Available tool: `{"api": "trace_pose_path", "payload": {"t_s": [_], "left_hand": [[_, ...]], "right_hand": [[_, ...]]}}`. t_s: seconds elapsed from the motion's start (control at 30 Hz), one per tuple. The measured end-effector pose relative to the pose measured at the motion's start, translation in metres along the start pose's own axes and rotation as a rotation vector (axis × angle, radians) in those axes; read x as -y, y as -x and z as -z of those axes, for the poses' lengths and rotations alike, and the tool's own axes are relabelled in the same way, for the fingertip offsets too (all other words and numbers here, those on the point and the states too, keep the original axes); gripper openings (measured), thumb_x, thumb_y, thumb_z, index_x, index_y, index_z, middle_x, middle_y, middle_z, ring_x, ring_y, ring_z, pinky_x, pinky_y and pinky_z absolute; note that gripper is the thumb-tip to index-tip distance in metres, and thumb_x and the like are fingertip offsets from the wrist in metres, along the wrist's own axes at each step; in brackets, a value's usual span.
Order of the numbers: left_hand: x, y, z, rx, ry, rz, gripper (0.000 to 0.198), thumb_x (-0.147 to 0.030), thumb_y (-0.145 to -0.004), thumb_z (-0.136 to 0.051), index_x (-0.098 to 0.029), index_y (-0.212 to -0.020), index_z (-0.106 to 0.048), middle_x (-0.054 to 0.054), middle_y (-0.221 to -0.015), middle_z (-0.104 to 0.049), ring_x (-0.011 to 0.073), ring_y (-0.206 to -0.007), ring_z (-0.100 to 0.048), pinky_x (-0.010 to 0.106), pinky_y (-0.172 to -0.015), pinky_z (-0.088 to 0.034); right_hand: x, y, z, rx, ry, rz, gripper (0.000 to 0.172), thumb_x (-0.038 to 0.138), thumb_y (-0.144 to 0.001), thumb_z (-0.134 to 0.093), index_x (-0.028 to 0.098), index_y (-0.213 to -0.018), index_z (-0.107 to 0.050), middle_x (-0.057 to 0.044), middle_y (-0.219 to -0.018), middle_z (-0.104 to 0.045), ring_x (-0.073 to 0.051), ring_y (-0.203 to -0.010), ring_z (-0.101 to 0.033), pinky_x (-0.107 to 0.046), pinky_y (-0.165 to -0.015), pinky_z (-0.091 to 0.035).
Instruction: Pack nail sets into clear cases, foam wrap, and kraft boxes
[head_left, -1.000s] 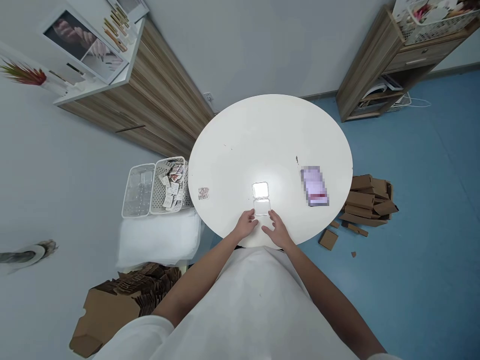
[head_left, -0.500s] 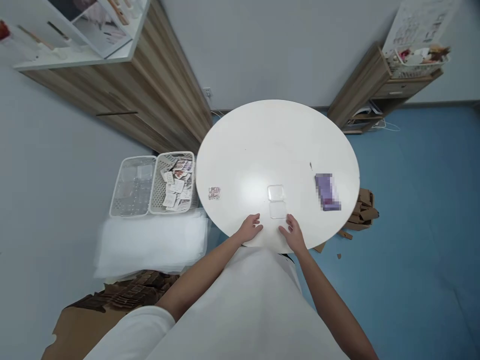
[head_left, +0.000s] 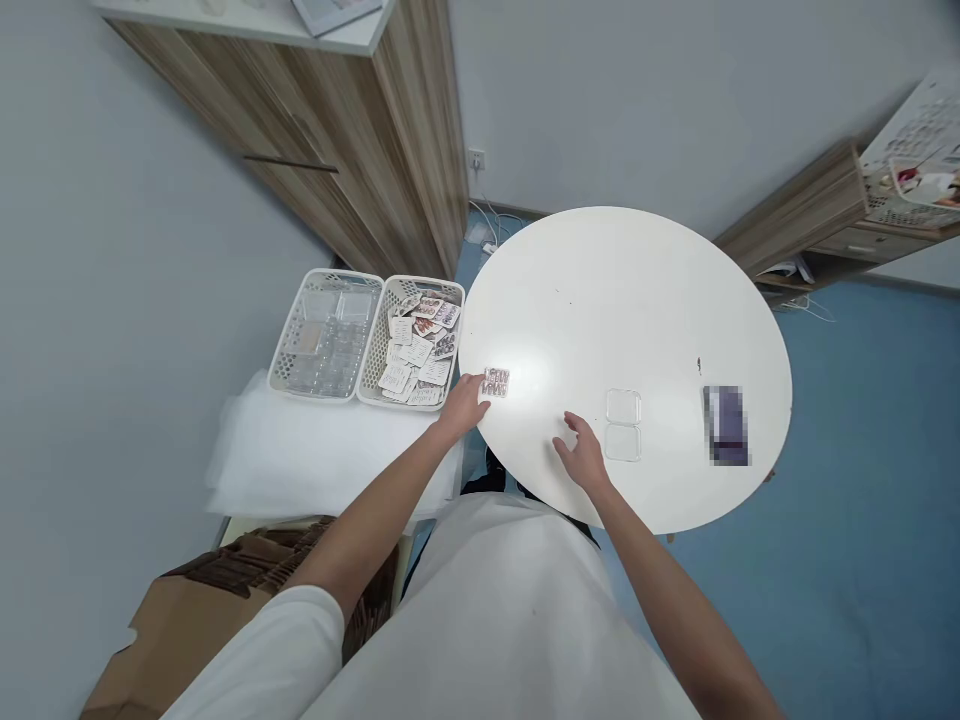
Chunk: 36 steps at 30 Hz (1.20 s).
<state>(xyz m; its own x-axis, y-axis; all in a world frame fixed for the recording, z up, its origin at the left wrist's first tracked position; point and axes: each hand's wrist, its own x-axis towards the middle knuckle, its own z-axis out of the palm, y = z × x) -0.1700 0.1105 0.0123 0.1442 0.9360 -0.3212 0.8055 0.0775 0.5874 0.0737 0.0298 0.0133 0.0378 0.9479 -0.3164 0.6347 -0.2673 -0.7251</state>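
Note:
At the left edge of the round white table (head_left: pixel 570 340), my left hand (head_left: pixel 459 408) reaches a small card of reddish-brown, nail-shaped pieces (head_left: pixel 496 382). Its thumb and fingers are apart at the card's left edge; whether they touch it I cannot tell. My right hand (head_left: pixel 585 455) is over the table's front part, fingers spread, holding nothing. Just right of it lies a clear plastic case (head_left: pixel 623 444), unfolded into two halves.
A blurred-out purple item (head_left: pixel 726 428) and a small dark object (head_left: pixel 699 366) lie on the right. Left of the table stand a white basket of cards (head_left: pixel 412 350) and a basket of clear boxes (head_left: pixel 326 345). Below are white sheets (head_left: pixel 300 450) and cardboard (head_left: pixel 172 630).
My left hand has moved left to the card. My right hand has come away from the clear case, to its left. The view has swung left.

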Motion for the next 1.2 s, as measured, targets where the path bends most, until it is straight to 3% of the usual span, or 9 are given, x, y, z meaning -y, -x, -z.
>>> {"api": "trace_pose_path", "payload": {"t_s": [0.17,0.43,0.67,1.0,1.2], "left_hand": [[0.007,-0.02,0.004,0.096,-0.139,0.049,0.058,-0.016,-0.071,-0.057,-0.015,-0.124,-0.035,0.012,-0.107,-0.05,0.0246,-0.095,-0.052,0.03,-0.073,-0.041],[0.006,-0.035,-0.002,0.141,-0.136,0.057,0.062,-0.018,-0.071,-0.058,-0.016,-0.127,-0.03,0.012,-0.112,-0.045,0.0239,-0.092,-0.053,0.027,-0.067,-0.041],[0.011,-0.031,-0.005,0.139,-0.024,0.063,0.057,-0.019,-0.073,-0.057,-0.02,-0.125,-0.034,0.01,-0.114,-0.043,0.0189,-0.084,-0.055,0.027,-0.068,-0.042],[0.007,-0.027,-0.01,0.062,0.031,0.073,0.055,-0.011,-0.071,-0.056,-0.019,-0.121,-0.034,0.01,-0.117,-0.043,0.0229,-0.099,-0.05,0.032,-0.075,-0.043],[0.001,-0.012,-0.014,0.004,0.14,-0.009,0.055,-0.014,-0.074,-0.053,-0.019,-0.124,-0.032,0.01,-0.113,-0.046,0.0219,-0.098,-0.05,0.033,-0.08,-0.043]], "right_hand": [[0.028,-0.047,-0.026,0.115,0.126,0.084,0.05,0.026,-0.075,-0.048,0.022,-0.124,-0.038,-0.007,-0.124,-0.044,-0.024,-0.117,-0.037,-0.042,-0.097,-0.033],[0.058,-0.089,-0.067,0.094,0.326,0.085,0.052,0.025,-0.073,-0.055,0.025,-0.122,-0.038,-0.008,-0.114,-0.046,-0.026,-0.103,-0.042,-0.042,-0.086,-0.035],[0.058,-0.099,-0.071,0.142,0.389,0.023,0.062,0.027,-0.071,-0.058,0.03,-0.126,-0.03,-0.008,-0.111,-0.043,-0.027,-0.102,-0.04,-0.043,-0.081,-0.033],[0.061,-0.096,-0.077,0.099,0.373,-0.014,0.057,0.022,-0.07,-0.057,0.03,-0.123,-0.036,-0.008,-0.112,-0.046,-0.027,-0.104,-0.041,-0.045,-0.085,-0.03],[0.062,-0.082,-0.059,0.185,0.2,0.06,0.062,0.022,-0.072,-0.053,0.026,-0.129,-0.028,-0.005,-0.11,-0.05,-0.023,-0.101,-0.047,-0.042,-0.089,-0.034]]}}
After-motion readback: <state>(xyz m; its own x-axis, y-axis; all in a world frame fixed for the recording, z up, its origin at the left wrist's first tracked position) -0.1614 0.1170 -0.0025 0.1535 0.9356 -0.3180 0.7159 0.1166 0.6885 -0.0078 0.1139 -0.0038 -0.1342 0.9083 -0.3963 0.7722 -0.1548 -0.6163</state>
